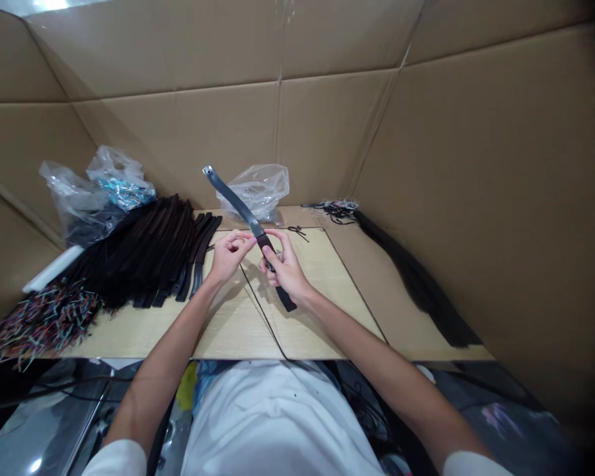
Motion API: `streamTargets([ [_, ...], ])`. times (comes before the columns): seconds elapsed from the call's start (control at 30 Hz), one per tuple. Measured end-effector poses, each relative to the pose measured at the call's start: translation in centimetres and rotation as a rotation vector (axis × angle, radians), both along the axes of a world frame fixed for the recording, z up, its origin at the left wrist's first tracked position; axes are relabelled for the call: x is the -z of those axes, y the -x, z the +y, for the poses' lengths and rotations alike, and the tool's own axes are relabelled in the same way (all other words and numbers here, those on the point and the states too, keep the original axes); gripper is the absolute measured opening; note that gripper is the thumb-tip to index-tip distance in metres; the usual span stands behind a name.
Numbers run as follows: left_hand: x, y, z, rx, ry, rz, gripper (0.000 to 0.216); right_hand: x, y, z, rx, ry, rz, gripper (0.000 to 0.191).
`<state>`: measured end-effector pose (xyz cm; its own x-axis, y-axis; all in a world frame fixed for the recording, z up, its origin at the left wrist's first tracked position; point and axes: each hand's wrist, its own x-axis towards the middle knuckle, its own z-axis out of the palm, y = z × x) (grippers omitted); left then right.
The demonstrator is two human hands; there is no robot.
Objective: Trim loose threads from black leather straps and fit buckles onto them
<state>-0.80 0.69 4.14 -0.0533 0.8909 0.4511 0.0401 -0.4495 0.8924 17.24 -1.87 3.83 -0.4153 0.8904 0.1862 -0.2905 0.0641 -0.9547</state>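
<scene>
A long, gently curved strip [238,205] slants across the middle, its upper part shiny dark metal with a small hole at the tip. Its lower part [285,299] is matt black, like a handle or sleeve. My right hand [286,268] is closed around this black part, thumb on top. My left hand [231,256] is pinched together at the strip's left edge, where the two parts meet. From beneath the left fingers a thin black cord [258,299] runs down over the board's front edge; my fingers partly hide its upper end.
Many similar dark strips [149,251] lie piled at left, beside coloured thread ends [44,320]. Clear plastic bags [260,188] stand at the back. A long black bundle [406,271] lies at right. Cardboard walls [178,59] surround the light wooden board [327,291]. A short cord piece [298,231] lies behind my hands.
</scene>
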Motion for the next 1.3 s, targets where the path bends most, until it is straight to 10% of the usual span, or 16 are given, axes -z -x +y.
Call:
streamTargets([
  [1.3,1.0,1.0,0.4,0.426,0.181,-0.018,0.070,-0.4,-1.0,-0.2,-0.250,0.076,0.032,0.052],
])
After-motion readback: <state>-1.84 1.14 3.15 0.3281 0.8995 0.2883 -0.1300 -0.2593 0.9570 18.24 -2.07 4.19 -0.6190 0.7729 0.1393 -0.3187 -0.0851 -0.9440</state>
